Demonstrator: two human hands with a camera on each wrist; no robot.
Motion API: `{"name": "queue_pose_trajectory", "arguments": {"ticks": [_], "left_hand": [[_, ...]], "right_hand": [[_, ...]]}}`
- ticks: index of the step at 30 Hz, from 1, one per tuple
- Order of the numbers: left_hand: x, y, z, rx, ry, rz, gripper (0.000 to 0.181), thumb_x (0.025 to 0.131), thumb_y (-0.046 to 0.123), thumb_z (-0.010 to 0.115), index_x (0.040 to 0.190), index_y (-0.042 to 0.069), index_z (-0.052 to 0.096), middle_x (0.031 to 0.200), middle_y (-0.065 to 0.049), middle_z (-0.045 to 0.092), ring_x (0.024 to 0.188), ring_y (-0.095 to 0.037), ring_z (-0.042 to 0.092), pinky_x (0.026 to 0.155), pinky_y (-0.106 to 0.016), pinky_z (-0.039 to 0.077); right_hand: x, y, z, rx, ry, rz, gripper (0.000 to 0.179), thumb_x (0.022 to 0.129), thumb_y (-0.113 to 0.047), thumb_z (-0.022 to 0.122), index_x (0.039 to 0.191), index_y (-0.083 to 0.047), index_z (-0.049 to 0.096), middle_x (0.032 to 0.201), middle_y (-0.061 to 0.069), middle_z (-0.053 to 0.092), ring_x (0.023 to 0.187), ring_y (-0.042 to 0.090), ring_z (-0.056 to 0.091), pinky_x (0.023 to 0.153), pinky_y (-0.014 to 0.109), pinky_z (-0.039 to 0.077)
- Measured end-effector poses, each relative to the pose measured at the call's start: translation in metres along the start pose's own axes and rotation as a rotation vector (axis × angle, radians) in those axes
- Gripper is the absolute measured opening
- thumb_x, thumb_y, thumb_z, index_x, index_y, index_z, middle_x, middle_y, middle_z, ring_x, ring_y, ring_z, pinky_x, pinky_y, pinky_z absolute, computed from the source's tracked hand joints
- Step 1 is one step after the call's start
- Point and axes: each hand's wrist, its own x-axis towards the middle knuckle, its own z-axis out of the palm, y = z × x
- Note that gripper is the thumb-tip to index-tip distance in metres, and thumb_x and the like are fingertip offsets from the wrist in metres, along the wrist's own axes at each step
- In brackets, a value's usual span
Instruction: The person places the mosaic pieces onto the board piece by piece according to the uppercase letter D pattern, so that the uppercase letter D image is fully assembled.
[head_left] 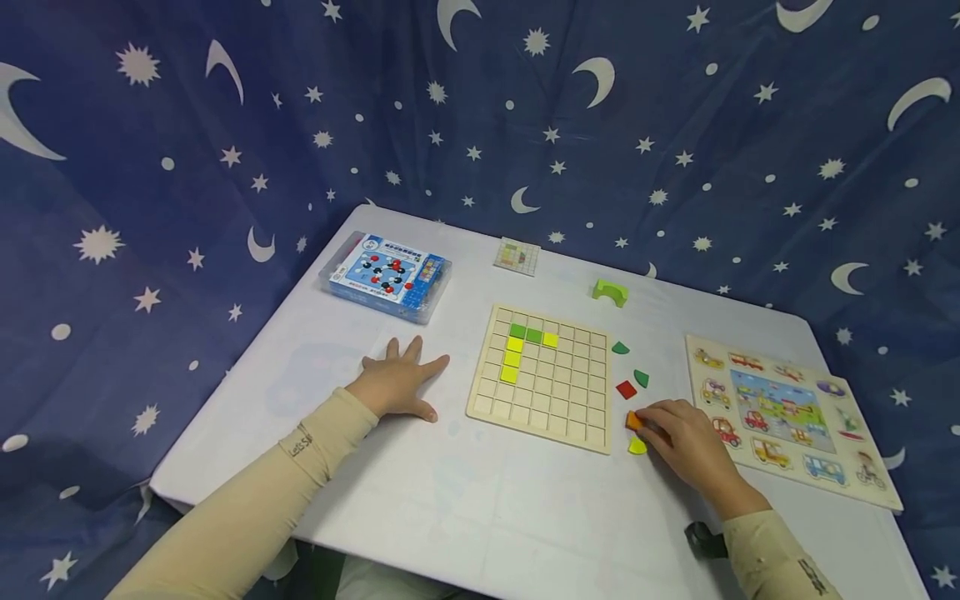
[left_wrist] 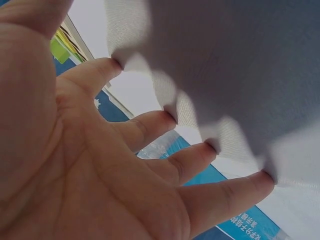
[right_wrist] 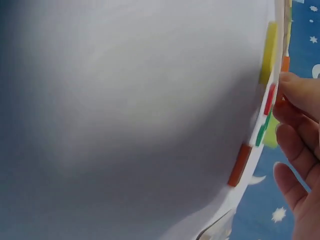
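Observation:
My right hand (head_left: 686,442) pinches a small orange piece (head_left: 633,421) between thumb and fingers, right of the wooden grid board (head_left: 491,408). The same orange piece (right_wrist: 286,64) shows at the thumb tip in the right wrist view. Close by lie a yellow piece (head_left: 637,446), a red square (head_left: 626,389) and two green quarter-round pieces (head_left: 641,378). An orange-brown block (right_wrist: 240,166) also lies on the cloth in that wrist view. Green squares (head_left: 533,335) and yellow squares (head_left: 512,358) sit in the board. Left of it, my left hand (head_left: 393,382) rests fingers spread, fingertips touching the tabletop.
A boxed molecule model set (head_left: 386,275) stands at the back left. Behind the board are a small pattern card (head_left: 517,256) and a green arch block (head_left: 611,292). A picture puzzle board (head_left: 795,421) lies right, and a black object (head_left: 705,542) is near my right wrist.

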Motion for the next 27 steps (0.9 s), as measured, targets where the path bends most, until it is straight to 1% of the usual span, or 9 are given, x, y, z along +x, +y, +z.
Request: {"name": "queue_pose_trajectory", "arguments": {"ticks": [4,7,10,12,16,19,22,27], "left_hand": [[-0.001,0.000,-0.001,0.002,0.002,-0.003,0.098,0.076,0.057,0.078,0.157,0.027,0.030,0.161,-0.027,0.014,0.141,-0.062,0.011,0.092,-0.084,0.026],[-0.003,0.000,-0.002,0.003,0.001,-0.008,0.098,0.076,0.056,0.078,0.157,0.027,0.030,0.162,-0.027,0.014,0.142,-0.061,0.011,0.093,-0.084,0.026],[-0.003,0.001,-0.002,0.002,-0.003,-0.009,0.098,0.077,0.057,0.077,0.157,0.028,0.030,0.162,-0.027,0.014,0.142,-0.061,0.011,0.093,-0.084,0.026],[-0.002,0.001,-0.001,-0.001,-0.006,-0.010,0.097,0.077,0.057,0.077,0.157,0.028,0.030,0.162,-0.026,0.014,0.142,-0.061,0.011,0.094,-0.084,0.025],[-0.002,0.001,0.000,0.000,-0.009,-0.007,0.097,0.077,0.058,0.076,0.157,0.028,0.030,0.162,-0.026,0.014,0.142,-0.061,0.010,0.094,-0.083,0.025],[-0.002,0.001,0.001,0.005,-0.002,-0.005,0.097,0.077,0.058,0.076,0.157,0.028,0.030,0.162,-0.027,0.014,0.142,-0.061,0.011,0.094,-0.083,0.026],[-0.002,0.000,0.000,0.006,0.001,-0.006,0.098,0.076,0.058,0.076,0.157,0.028,0.030,0.161,-0.027,0.015,0.142,-0.061,0.012,0.094,-0.083,0.027],[-0.002,0.000,0.000,-0.005,-0.006,-0.008,0.097,0.077,0.058,0.077,0.157,0.028,0.030,0.162,-0.026,0.014,0.142,-0.061,0.010,0.095,-0.083,0.026]], "right_hand": [[0.010,-0.014,0.000,0.023,0.023,-0.045,0.030,0.079,-0.015,0.083,0.108,-0.008,0.075,0.102,0.005,0.070,0.097,0.026,0.061,0.087,0.049,0.049],[0.022,-0.030,0.003,0.039,0.051,-0.113,0.030,0.079,-0.015,0.084,0.107,-0.008,0.076,0.100,0.005,0.070,0.094,0.024,0.062,0.085,0.047,0.050],[0.036,-0.051,0.008,0.050,0.068,-0.175,0.029,0.078,-0.015,0.085,0.105,-0.008,0.076,0.099,0.004,0.070,0.093,0.023,0.063,0.084,0.044,0.050],[0.045,-0.067,0.012,0.052,0.058,-0.204,0.029,0.078,-0.018,0.085,0.105,-0.009,0.077,0.098,0.002,0.070,0.092,0.022,0.062,0.084,0.042,0.050],[0.061,-0.098,0.022,0.029,0.010,-0.239,0.027,0.081,-0.024,0.083,0.106,-0.014,0.077,0.100,-0.002,0.070,0.096,0.019,0.061,0.087,0.039,0.048],[0.071,-0.116,0.027,0.019,0.004,-0.266,0.025,0.082,-0.024,0.082,0.105,-0.016,0.077,0.100,-0.003,0.070,0.097,0.019,0.061,0.091,0.039,0.046],[0.081,-0.128,0.031,0.012,0.026,-0.301,0.022,0.083,-0.022,0.082,0.103,-0.016,0.077,0.098,-0.003,0.070,0.096,0.019,0.061,0.095,0.041,0.046],[0.093,-0.138,0.037,-0.016,0.055,-0.342,0.016,0.083,-0.021,0.082,0.097,-0.016,0.078,0.095,-0.003,0.070,0.094,0.020,0.062,0.093,0.041,0.046]]}}
